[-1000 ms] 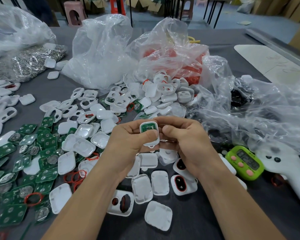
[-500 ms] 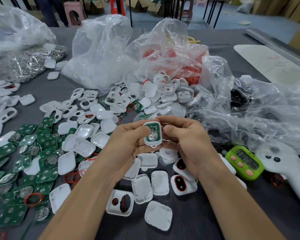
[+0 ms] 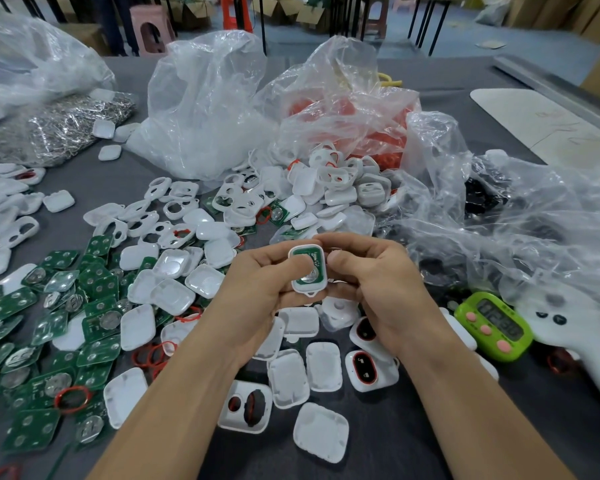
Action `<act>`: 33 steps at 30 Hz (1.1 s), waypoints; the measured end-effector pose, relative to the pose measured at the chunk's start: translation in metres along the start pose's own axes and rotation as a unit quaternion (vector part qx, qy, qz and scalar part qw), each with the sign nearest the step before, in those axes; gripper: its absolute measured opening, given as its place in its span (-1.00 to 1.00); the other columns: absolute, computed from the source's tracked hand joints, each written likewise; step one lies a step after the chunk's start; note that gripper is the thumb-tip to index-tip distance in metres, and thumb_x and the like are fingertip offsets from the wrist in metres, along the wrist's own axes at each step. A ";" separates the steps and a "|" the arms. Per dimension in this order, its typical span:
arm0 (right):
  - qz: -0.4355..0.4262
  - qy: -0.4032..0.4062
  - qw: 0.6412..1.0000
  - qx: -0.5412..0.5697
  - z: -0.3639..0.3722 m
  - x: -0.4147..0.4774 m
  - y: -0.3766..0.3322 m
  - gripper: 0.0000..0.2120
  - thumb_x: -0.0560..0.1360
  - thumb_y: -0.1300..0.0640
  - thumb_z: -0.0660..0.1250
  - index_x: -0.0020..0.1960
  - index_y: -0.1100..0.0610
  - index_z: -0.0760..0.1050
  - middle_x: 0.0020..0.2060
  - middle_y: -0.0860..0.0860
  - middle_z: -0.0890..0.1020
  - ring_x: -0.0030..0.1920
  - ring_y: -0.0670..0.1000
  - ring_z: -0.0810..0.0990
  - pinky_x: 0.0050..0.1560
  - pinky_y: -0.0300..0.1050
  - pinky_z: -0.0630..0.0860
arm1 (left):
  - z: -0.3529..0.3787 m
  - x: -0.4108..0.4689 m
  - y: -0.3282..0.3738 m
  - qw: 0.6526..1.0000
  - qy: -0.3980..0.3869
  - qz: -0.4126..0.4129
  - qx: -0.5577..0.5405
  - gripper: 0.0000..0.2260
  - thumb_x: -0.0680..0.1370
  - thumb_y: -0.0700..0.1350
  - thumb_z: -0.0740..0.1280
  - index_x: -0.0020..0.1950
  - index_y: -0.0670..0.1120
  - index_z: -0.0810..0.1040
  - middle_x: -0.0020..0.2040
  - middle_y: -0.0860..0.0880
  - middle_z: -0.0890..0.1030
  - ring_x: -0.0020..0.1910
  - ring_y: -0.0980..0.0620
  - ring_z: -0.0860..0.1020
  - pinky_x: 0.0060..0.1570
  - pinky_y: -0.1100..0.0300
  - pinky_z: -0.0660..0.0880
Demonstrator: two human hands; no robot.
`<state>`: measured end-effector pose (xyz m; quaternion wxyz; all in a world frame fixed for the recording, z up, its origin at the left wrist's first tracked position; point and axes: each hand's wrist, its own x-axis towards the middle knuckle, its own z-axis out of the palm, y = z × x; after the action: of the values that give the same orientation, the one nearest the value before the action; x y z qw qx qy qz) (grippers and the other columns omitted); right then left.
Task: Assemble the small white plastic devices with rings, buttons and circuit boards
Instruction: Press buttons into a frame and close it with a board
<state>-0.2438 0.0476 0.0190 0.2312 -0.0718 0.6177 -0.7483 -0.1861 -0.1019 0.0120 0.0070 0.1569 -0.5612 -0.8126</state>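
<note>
Above the table's middle I hold a small white device shell (image 3: pixel 309 271) with a green circuit board and a silver coin cell inside it. My left hand (image 3: pixel 260 292) grips its left side, thumb pressing on the board. My right hand (image 3: pixel 378 289) grips its right edge, thumb beside it. Below my hands lie white back covers (image 3: pixel 321 431), an open front shell (image 3: pixel 246 407) with a black button, and assembled fronts with red rings (image 3: pixel 366 370). Green circuit boards (image 3: pixel 49 341) are spread at the left, with loose red rings (image 3: pixel 72 400) among them.
A green timer (image 3: pixel 492 327) and a white handheld tool (image 3: pixel 586 344) lie at the right. Clear plastic bags (image 3: pixel 208 109) of parts stand behind, one holding red rings (image 3: pixel 354 116). A heap of metal clips (image 3: pixel 56 129) lies at the far left. White shells (image 3: pixel 329 188) are piled in the middle.
The shell has turned in my fingers so the board and coin cell face up. My left thumb has come onto the board's upper part.
</note>
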 end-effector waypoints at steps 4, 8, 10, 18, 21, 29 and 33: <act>-0.007 0.030 0.999 -0.021 -0.001 0.000 0.000 -0.72 0.59 0.41 0.28 0.00 0.14 0.72 -0.10 0.12 0.77 -0.15 0.08 0.76 -0.24 -0.16 0.66 | 0.001 0.000 0.000 1.000 0.010 0.003 -0.002 -0.76 0.57 -0.38 0.34 -0.01 -0.14 0.77 -0.03 -0.25 0.74 -0.14 -0.13 0.73 -0.21 0.14 0.67; -0.037 0.098 0.994 -0.025 -0.009 0.003 -0.004 -0.75 0.58 0.42 0.28 -0.01 0.20 0.70 -0.14 0.14 0.76 -0.20 0.08 0.75 -0.16 -0.13 0.69 | 0.001 0.000 0.001 1.000 0.017 0.003 -0.014 -0.71 0.56 -0.41 0.32 -0.06 -0.12 0.78 -0.04 -0.23 0.74 -0.17 -0.10 0.73 -0.25 0.14 0.67; -0.036 0.116 0.993 -0.004 -0.012 0.004 -0.006 -0.75 0.58 0.44 0.27 -0.04 0.22 0.70 -0.18 0.15 0.75 -0.24 0.07 0.74 -0.20 -0.18 0.67 | 0.001 0.000 0.001 1.000 0.016 0.003 -0.015 -0.70 0.56 -0.41 0.31 -0.07 -0.11 0.78 -0.04 -0.23 0.74 -0.17 -0.10 0.74 -0.26 0.14 0.67; -0.138 0.254 0.908 -0.303 -0.033 0.006 -0.007 -0.77 0.51 0.25 0.42 -0.14 -0.05 0.72 -0.33 -0.15 0.71 -0.30 -0.18 0.69 -0.30 -0.39 0.55 | 0.001 0.001 0.002 0.999 0.020 0.008 -0.039 -0.73 0.60 -0.40 0.30 -0.08 -0.16 0.76 0.00 -0.26 0.73 -0.12 -0.10 0.75 -0.27 0.15 0.66; -0.163 0.260 0.852 -0.424 -0.037 0.003 -0.010 -0.83 0.48 0.20 0.46 -0.09 -0.07 0.73 -0.33 -0.25 0.66 -0.28 -0.30 0.62 -0.27 -0.55 0.45 | -0.003 0.001 0.003 0.999 0.037 0.013 -0.026 -0.71 0.59 -0.40 0.30 -0.10 -0.14 0.76 -0.01 -0.24 0.74 -0.15 -0.07 0.74 -0.26 0.15 0.66; -0.123 0.180 0.814 -0.539 -0.017 0.011 -0.007 -0.79 0.53 -0.06 0.39 -0.11 0.05 0.70 -0.19 0.03 0.70 -0.02 0.11 0.58 0.04 0.01 0.54 | -0.010 0.004 0.003 0.997 0.070 0.012 -0.042 -0.79 0.58 -0.40 0.29 0.10 -0.24 0.68 -0.02 -0.23 0.74 -0.10 -0.07 0.74 -0.23 0.15 0.66; -0.100 0.182 0.796 -0.569 -0.013 0.013 -0.007 -0.80 0.57 -0.02 0.34 -0.04 0.03 0.71 -0.13 0.07 0.71 0.01 0.17 0.59 0.04 0.04 0.56 | -0.012 0.005 0.003 0.996 0.076 0.011 -0.051 -0.81 0.59 -0.36 0.31 0.12 -0.25 0.68 0.00 -0.23 0.74 -0.07 -0.08 0.74 -0.17 0.10 0.68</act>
<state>-0.2623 0.0542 0.0200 -0.0438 -0.1138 0.9521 -0.2805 -0.1879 -0.1145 0.0099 0.0664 0.2112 -0.5190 -0.8256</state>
